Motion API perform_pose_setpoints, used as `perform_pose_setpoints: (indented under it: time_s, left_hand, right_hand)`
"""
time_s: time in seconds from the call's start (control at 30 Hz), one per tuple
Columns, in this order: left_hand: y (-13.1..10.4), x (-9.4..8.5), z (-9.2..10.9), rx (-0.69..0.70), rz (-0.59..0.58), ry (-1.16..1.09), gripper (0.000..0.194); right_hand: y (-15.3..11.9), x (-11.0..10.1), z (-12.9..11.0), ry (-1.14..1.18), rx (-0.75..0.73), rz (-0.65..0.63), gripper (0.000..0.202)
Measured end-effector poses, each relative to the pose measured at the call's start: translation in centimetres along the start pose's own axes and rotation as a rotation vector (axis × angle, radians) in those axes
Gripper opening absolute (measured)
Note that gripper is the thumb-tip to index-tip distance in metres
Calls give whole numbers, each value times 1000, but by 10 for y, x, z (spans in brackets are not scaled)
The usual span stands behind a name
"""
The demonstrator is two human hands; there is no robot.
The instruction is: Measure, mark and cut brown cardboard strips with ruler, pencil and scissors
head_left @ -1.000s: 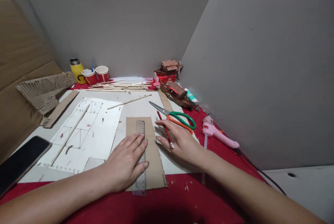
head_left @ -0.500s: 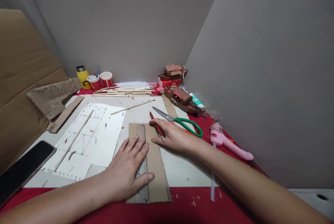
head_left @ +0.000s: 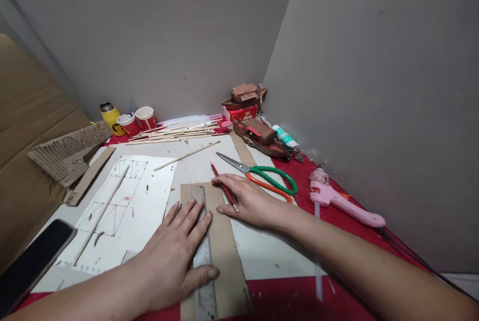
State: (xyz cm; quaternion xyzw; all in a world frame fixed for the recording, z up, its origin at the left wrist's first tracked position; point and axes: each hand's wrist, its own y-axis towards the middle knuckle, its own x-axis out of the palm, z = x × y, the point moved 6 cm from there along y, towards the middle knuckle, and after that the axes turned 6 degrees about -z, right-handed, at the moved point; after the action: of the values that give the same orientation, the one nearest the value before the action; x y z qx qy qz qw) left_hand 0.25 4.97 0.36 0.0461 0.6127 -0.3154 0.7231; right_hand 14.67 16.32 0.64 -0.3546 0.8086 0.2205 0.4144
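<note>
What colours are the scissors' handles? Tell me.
One handle green, the other handle orange; best in the head view.

No word, brand or number can be read anywhere. The ruler (head_left: pixel 204 293) bears dark marks along its edge, too small to make out. Blurred dark print stands at the near right corner of the cardboard piece (head_left: pixel 229 263) beneath it. The cardboard strip (head_left: pixel 93 175) at the left has a printed patch at its near end, equally unclear. The red box (head_left: pixel 242 113) carries pale, unreadable lettering, and the white-and-turquoise tube (head_left: pixel 285 136) a label too small to tell. Tiny marks in the drawing on the paper sheet (head_left: pixel 151 211) are likewise illegible.
</note>
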Motion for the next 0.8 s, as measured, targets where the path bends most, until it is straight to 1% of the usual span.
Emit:
perform_pose_setpoints:
  time_s: [0.17, 0.43, 0.63, 0.8]
  left_hand:
    - [7, 8, -5, 21, 11, 103, 85]
    - [11, 11, -9, 50, 151, 103, 88]
    - [9, 10, -9, 91, 170, 46, 83]
    - [10, 8, -14, 92, 188, 17, 73]
  right_hand:
    - [-1, 2, 4, -20, -14, 2, 56]
    - [-4, 4, 9, -36, -30, -7, 56]
    - [-4, 5, 10, -31, -41, -6, 55]
    - [-5, 3, 10, -3, -24, 6, 52]
